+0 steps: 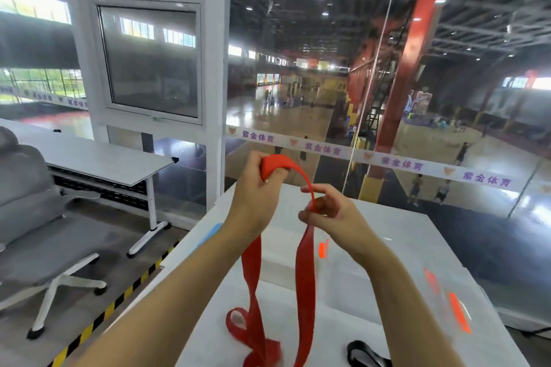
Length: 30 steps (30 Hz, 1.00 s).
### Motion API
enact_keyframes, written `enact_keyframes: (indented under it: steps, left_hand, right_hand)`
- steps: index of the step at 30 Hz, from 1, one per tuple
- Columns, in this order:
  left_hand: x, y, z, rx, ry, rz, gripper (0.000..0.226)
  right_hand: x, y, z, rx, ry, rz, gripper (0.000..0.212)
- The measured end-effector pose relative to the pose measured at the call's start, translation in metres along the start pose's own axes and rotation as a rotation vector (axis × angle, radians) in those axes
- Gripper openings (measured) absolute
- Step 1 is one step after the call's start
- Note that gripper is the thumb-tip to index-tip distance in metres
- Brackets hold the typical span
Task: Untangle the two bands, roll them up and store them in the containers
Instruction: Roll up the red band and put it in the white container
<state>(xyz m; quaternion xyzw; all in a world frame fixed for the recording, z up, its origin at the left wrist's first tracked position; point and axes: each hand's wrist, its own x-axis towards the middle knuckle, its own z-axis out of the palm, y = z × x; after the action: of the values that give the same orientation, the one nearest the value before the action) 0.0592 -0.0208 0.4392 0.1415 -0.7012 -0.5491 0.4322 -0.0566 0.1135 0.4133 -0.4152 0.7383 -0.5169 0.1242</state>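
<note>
A long red band (305, 283) hangs in two strands from my raised hands down to the white table (396, 241), where its lower part lies in loose folds. My left hand (256, 188) is shut on the band's top end, which wraps over my fingers. My right hand (325, 210) pinches the same band a little lower, between thumb and fingers. A black band (365, 354) lies on the table at the bottom edge, partly cut off. A clear container with orange clips (450, 301) stands at the right; another clear container (325, 250) sits behind the red strands.
A blue object (213, 232) peeks out behind my left forearm at the table's left edge. A grey office chair (35, 217) and a white desk (98, 158) stand to the left. Yellow-black floor tape (119, 298) runs along the table. A glass wall lies ahead.
</note>
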Motion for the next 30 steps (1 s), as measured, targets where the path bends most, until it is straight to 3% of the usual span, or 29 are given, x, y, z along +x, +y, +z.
enact_keyframes:
  steps: [2,4,7,11,14,21,24,30]
  left_hand:
    - [-0.001,-0.004,0.006,0.064,-0.055,-0.059,0.015]
    - [-0.004,-0.012,0.007,0.117,-0.110,-0.109,0.016]
    - [-0.012,-0.029,0.003,-0.010,-0.197,-0.212,0.019]
    - [-0.021,-0.047,0.001,0.048,-0.360,-0.225,0.024]
    - [-0.024,-0.054,0.000,0.041,-0.341,-0.199,0.012]
    - [-0.021,-0.045,-0.008,0.123,-0.475,-0.145,0.031]
    - [-0.021,-0.041,-0.005,0.122,-0.489,-0.141,0.036]
    - [-0.022,-0.050,-0.007,0.231,-0.450,-0.137,0.025]
  right_hand:
    - [0.005,-0.013,0.000,0.046,0.006,-0.074,0.024]
    - [0.009,-0.017,0.002,-0.118,0.051,-0.122,0.016]
    - [0.013,-0.010,0.002,-0.367,0.128,-0.095,0.029]
    - [0.008,-0.004,0.000,-0.162,0.114,-0.140,0.032]
    - [0.004,-0.001,0.000,-0.116,0.150,-0.181,0.031]
    - [0.006,0.001,-0.017,-0.115,0.214,-0.260,0.032]
    - [0.004,0.002,-0.013,0.004,0.189,-0.240,0.033]
    - [-0.001,0.013,0.000,0.134,0.169,-0.171,0.016]
